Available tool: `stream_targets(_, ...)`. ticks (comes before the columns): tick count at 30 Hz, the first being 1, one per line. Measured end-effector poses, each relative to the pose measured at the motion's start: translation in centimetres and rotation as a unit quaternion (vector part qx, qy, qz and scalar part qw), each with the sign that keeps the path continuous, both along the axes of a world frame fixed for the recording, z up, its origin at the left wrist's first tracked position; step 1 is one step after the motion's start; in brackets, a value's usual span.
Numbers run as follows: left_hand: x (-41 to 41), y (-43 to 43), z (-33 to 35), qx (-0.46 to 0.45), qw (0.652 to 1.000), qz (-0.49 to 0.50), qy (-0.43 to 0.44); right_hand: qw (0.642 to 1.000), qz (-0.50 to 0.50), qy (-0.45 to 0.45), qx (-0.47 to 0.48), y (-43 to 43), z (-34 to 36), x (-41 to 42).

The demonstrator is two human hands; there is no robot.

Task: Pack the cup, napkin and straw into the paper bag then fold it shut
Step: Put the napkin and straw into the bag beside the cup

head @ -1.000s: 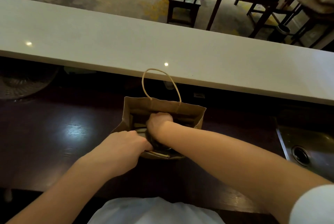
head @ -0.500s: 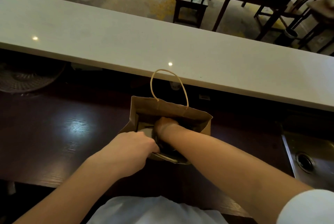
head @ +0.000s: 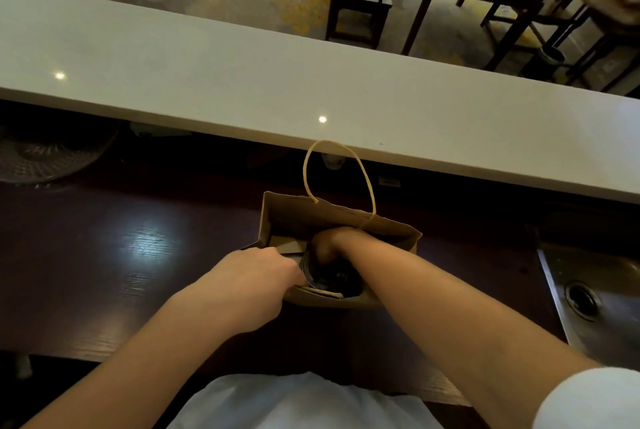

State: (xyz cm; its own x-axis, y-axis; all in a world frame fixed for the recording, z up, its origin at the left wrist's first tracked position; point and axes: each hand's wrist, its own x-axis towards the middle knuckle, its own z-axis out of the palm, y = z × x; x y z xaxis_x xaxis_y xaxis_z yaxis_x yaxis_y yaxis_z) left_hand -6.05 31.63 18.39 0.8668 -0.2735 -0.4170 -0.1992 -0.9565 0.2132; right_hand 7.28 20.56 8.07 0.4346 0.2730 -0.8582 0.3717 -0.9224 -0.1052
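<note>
A brown paper bag (head: 332, 220) with a twisted paper handle (head: 341, 151) stands open on the dark wooden counter. My right hand (head: 332, 241) reaches down inside it, closed over a dark cup (head: 329, 278) whose rim shows in the bag's mouth. My left hand (head: 256, 276) grips the bag's near left edge and holds it open. A pale flat piece, perhaps the napkin (head: 287, 245), lies inside at the left. I see no straw.
A long white counter top (head: 242, 82) runs across behind the bag. A steel sink (head: 588, 297) with a drain sits at the right. A round fan grille (head: 45, 158) is at the far left. Dark chairs and a table stand beyond.
My right hand has sunk a little deeper into the bag with the cup. My left hand keeps its hold on the bag's edge.
</note>
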Motion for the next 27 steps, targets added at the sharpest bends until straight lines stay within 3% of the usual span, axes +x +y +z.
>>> stream_targets(5, 0.0, -0.3, 0.1, -0.003, 1.0, -0.017, 0.001, 0.972, -0.184, -0.018, 0.144, -0.4, 0.0, -0.6)
stream_targets(7, 0.0, -0.2, 0.1, -0.01, 1.0, -0.018, 0.002, 0.966, -0.195, -0.019, 0.169, -0.1, 0.1, -1.0)
stream_targets(11, 0.1, 0.2, 0.1, -0.018, 1.0, -0.011, 0.019, 0.996, -0.044, -0.026, 0.072, 0.5, 0.5, -1.4)
stream_targets(14, 0.1, 0.4, 0.1, -0.021, 0.999, -0.013, 0.026, 0.999, 0.036, -0.034, 0.016, 0.3, 1.6, -1.5)
stream_targets(19, 0.1, 0.2, 0.2, -0.012, 1.0, -0.015, 0.003, 0.993, 0.109, -0.053, 0.004, -0.5, 8.2, -2.4)
stream_targets(24, 0.2, 0.8, 0.4, -0.025, 0.999, -0.026, -0.032, 0.97, 0.013, -0.174, 0.167, -6.7, 16.0, -3.2)
stream_targets(27, 0.4, 1.1, 0.4, -0.051, 0.997, -0.029, -0.042, 0.904, -0.174, -0.198, 0.337, -11.5, 17.3, -5.0)
